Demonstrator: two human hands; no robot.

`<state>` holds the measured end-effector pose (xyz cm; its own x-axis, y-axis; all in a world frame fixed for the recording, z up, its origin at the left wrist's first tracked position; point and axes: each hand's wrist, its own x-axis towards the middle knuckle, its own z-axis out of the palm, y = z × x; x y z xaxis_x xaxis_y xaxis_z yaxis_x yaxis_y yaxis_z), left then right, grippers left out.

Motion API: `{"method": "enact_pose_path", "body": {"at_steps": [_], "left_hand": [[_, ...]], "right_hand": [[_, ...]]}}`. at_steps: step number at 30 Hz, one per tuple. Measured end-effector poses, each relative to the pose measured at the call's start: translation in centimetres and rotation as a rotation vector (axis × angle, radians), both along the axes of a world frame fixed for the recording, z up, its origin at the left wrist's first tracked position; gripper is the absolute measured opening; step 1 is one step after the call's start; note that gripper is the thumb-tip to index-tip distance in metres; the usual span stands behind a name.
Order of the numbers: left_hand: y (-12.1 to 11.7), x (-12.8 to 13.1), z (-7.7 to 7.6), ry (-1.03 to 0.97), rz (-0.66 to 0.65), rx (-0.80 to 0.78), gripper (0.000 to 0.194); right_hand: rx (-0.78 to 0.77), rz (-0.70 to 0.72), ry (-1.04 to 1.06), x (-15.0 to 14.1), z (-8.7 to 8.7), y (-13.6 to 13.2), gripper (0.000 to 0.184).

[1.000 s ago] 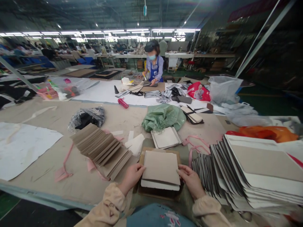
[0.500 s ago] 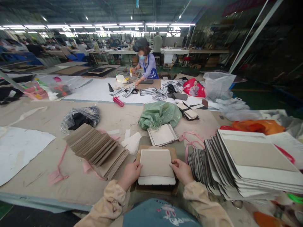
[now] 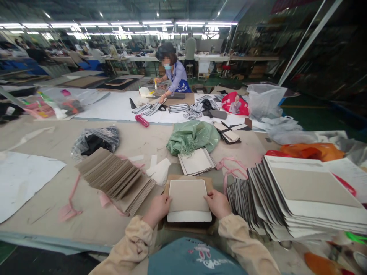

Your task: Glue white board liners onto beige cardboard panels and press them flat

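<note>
In front of me lies a tan board (image 3: pixel 188 195) on a white panel (image 3: pixel 189 216), whose lower strip and thin edges show around the board. Beneath them is a brown sheet (image 3: pixel 211 186). My left hand (image 3: pixel 158 209) is closed with thumb and fingers on the board's left edge. Opposite it, my right hand (image 3: pixel 219 204) pinches the right edge; the fingertips partly hide behind the edges. A fanned stack of tan boards (image 3: pixel 114 177) rests to my left. To my right, a large stack of white panels (image 3: pixel 298 202) leans, with a tan board on top.
Behind the work, a green bag (image 3: pixel 193 135) touches a small pile of white panels (image 3: pixel 197 162). Pink ties (image 3: pixel 75 198) trail over the table. A clear plastic bag (image 3: pixel 96 142) holds something black. Across the table, a co-worker (image 3: pixel 176 76) handles striped pieces.
Both hands stay on the board's edges, almost unmoved. The whole view has shifted slightly upward. Across the table, the co-worker's hand has moved slightly over the striped pieces.
</note>
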<state>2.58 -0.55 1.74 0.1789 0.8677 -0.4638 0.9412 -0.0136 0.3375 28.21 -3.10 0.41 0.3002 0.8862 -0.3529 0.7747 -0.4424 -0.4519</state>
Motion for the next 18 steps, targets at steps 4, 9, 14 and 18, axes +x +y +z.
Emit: {"method": "enact_pose_path", "body": {"at_steps": [4, 9, 14, 18], "left_hand": [[0.1, -0.1, -0.3, 0.013, -0.003, 0.015, 0.030], [0.1, -0.2, -0.7, 0.036, -0.012, 0.027, 0.031], [0.2, -0.3, -0.8, 0.052, -0.041, 0.021, 0.033], [0.3, -0.3, -0.8, 0.062, -0.065, 0.015, 0.034]], "right_hand": [[-0.025, 0.033, -0.019, 0.1, 0.2, 0.2, 0.012], [-0.045, 0.083, -0.029, 0.5, 0.0, 0.6, 0.013], [-0.053, 0.099, -0.053, 0.7, 0.0, 0.9, 0.014], [-0.059, 0.097, -0.061, 0.7, 0.1, 1.1, 0.013]]}}
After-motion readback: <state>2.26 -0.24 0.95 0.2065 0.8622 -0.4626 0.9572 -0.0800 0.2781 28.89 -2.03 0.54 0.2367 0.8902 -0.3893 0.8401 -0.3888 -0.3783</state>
